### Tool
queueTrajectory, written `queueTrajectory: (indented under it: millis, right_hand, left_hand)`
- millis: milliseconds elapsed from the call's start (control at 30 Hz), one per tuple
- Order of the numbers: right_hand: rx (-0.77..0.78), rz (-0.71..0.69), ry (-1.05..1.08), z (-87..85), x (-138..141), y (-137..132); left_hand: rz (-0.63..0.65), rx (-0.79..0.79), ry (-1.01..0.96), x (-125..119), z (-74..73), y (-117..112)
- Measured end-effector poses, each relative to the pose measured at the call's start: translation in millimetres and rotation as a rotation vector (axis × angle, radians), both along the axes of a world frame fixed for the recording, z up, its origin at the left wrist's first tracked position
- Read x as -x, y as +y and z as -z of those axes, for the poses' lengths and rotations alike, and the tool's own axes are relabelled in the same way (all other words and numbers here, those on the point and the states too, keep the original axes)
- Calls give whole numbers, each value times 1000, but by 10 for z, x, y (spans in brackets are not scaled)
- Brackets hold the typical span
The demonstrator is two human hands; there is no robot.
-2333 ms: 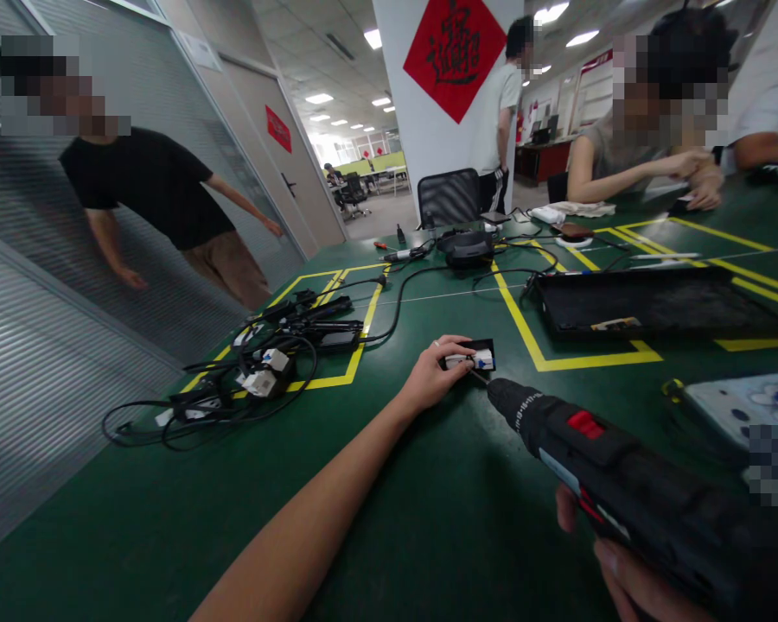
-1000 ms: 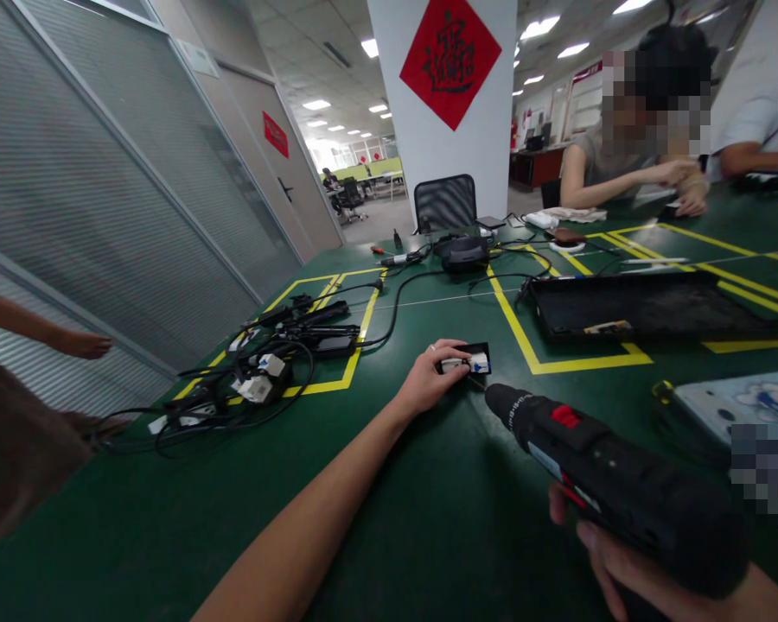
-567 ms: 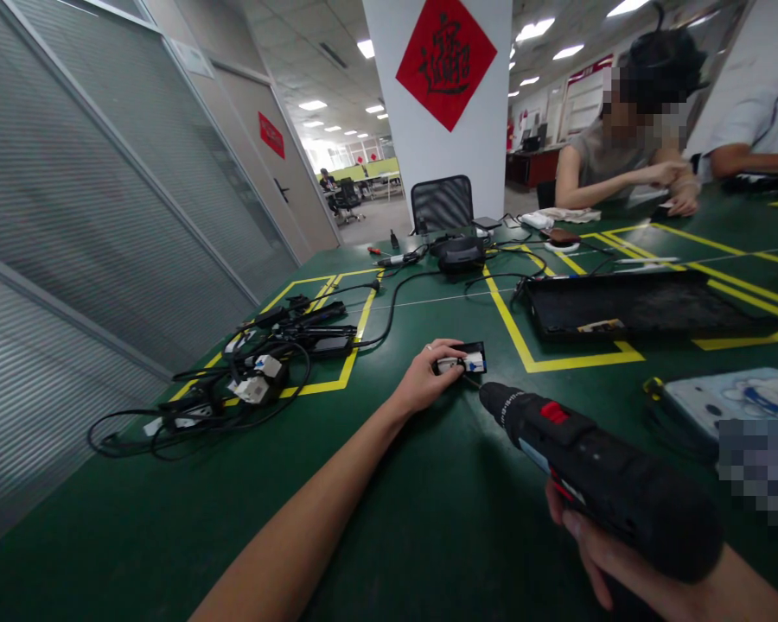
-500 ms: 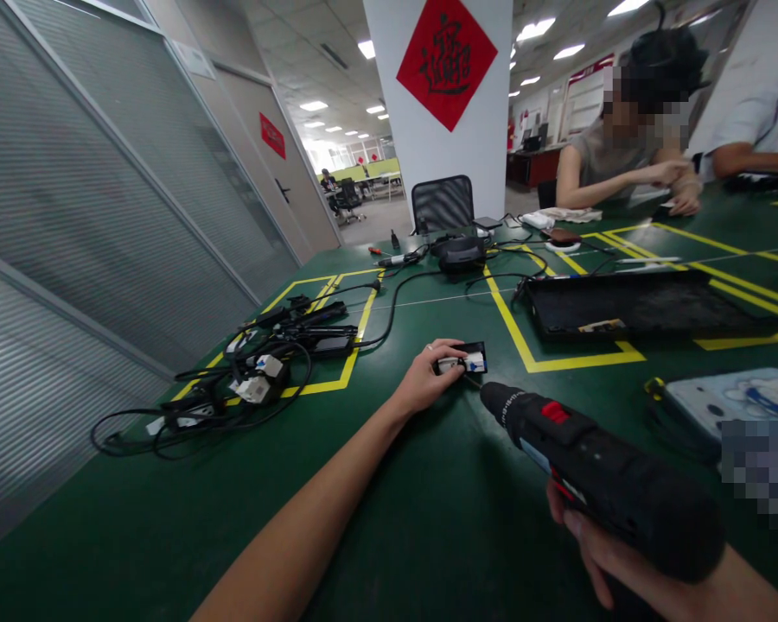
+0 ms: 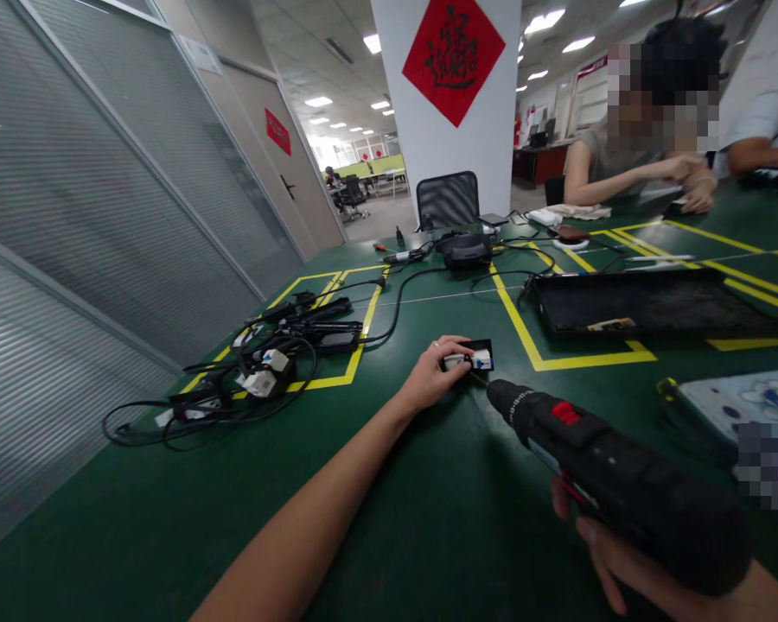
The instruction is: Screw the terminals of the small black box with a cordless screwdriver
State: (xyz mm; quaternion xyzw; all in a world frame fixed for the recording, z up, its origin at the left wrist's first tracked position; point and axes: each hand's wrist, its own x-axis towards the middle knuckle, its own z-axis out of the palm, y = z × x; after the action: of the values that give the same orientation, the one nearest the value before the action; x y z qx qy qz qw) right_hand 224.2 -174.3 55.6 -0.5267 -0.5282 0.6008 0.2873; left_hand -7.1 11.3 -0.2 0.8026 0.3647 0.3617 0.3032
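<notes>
Nearest the camera, the right hand (image 5: 613,555) is wrapping its fingers around the handle of a drill (image 5: 613,471), and the drill's thin bit (image 5: 479,378) is aiming forward at the fingers of the left hand (image 5: 430,376). A pale blue patterned case (image 5: 732,402) is lying right of the left fingers, beyond the drill. Those left fingers are pinching a small black-and-white block (image 5: 483,358) against the green tabletop (image 5: 467,536), thumb along its near side; whether the bit's tip is touching it, I cannot tell. Little is changing here: the block is staying under the left fingers, while the drill's rear end is sitting slightly further right than half a second ago, probably pointing to small aiming adjustments at one spot. A heap of cables and white adapters (image 5: 259,383) is lying left of these fingers, and a long black tray (image 5: 654,298) is resting beyond them to the right. Farther off, past a bulky black device (image 5: 467,249), a seated co-worker (image 5: 628,181) is still bending over handwork, while the passer-by on the far left is no longer showing.
</notes>
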Motion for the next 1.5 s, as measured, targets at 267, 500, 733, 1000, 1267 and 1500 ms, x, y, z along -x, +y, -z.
queueTrajectory:
  millis: [267, 500, 733, 1000, 1267, 1500]
  right_hand:
    - [8, 62, -49, 150, 62, -16]
    - [25, 67, -8, 21, 78, -31]
    - [4, -15, -53, 66, 35, -19]
    - [-7, -16, -78, 108, 16, -29]
    - [-27, 15, -64, 69, 27, -40]
    - [-3, 5, -20, 204, -15, -27]
  left_hand:
    - [-2, 10, -8, 2, -23, -11]
    - [-10, 3, 1, 4, -25, -24]
    - [-5, -15, 0, -4, -28, -31]
    - [-2, -3, 7, 2, -24, -18]
    - [-6, 21, -6, 0, -25, -18]
    - [-6, 32, -17, 1, -28, -19]
